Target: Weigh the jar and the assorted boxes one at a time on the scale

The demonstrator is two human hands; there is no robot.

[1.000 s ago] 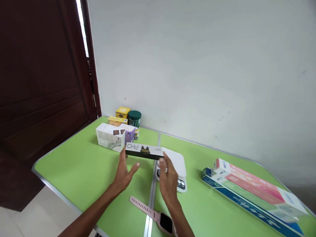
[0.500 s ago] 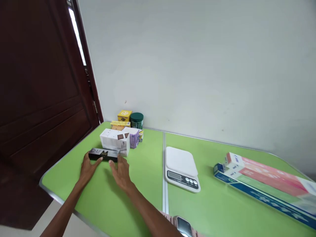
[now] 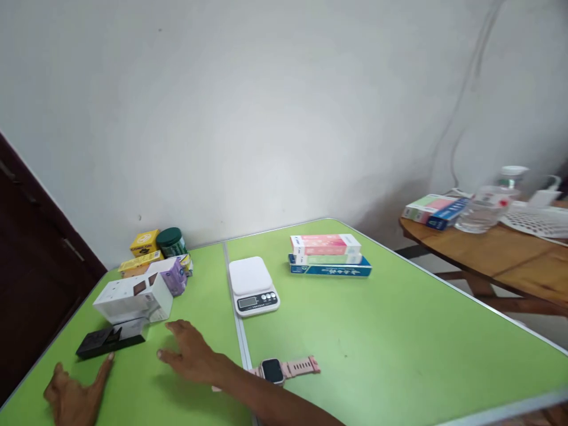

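A long black box (image 3: 110, 338) lies at the left of the green table, in front of a white box (image 3: 135, 297). Just on its near side is my left hand (image 3: 76, 393), fingers apart and holding nothing; whether its thumb touches the box I cannot tell. My right hand (image 3: 189, 353) hovers to the right of the black box, thumb and fingers spread, with nothing in it. Under my right forearm, partly hidden by it, a smartwatch (image 3: 272, 371) with a pink strap lies on the table.
Behind the white box stand a purple box (image 3: 171, 275), yellow boxes (image 3: 144, 242) and a green-lidded jar (image 3: 171, 242). A white kitchen scale (image 3: 252, 284) sits mid-table, with stacked toothpaste-like boxes (image 3: 328, 255) to its right. A wooden table (image 3: 488, 251) at the right bears boxes and a clear container (image 3: 483, 207).
The view has swung right, bringing the wooden table and the whole watch into sight. My right hand has come away from the black box; my left has loosened from its end.
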